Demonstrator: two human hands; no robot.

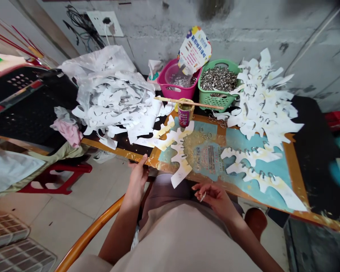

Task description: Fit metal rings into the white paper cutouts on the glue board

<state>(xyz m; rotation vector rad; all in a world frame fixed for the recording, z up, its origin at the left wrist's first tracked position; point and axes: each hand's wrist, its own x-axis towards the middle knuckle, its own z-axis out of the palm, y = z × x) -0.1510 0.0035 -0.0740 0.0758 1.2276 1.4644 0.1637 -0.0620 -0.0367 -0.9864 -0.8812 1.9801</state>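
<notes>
My left hand [140,172] is at the table's front edge, its thumb on top and its fingers partly hidden below. Over my lap, my right hand [212,195] pinches a small silvery piece [203,197], too small to name surely. A notched white paper strip [181,153] with metal rings along it and yellowish smears overhangs the front edge between my hands. Two similar strips, an upper one [251,155] and a lower one [268,180], lie to the right on the blue-and-brown board [208,175]. Several loose metal rings [206,135] are near the board's back.
A wooden stick [192,103] rests across a small purple cup [184,115]. Behind stand a pink basket [177,91] and a green basket [215,96] of metal rings. Paper cutouts heap up left [124,102] and right [263,98]. A red stool [59,177] stands at left.
</notes>
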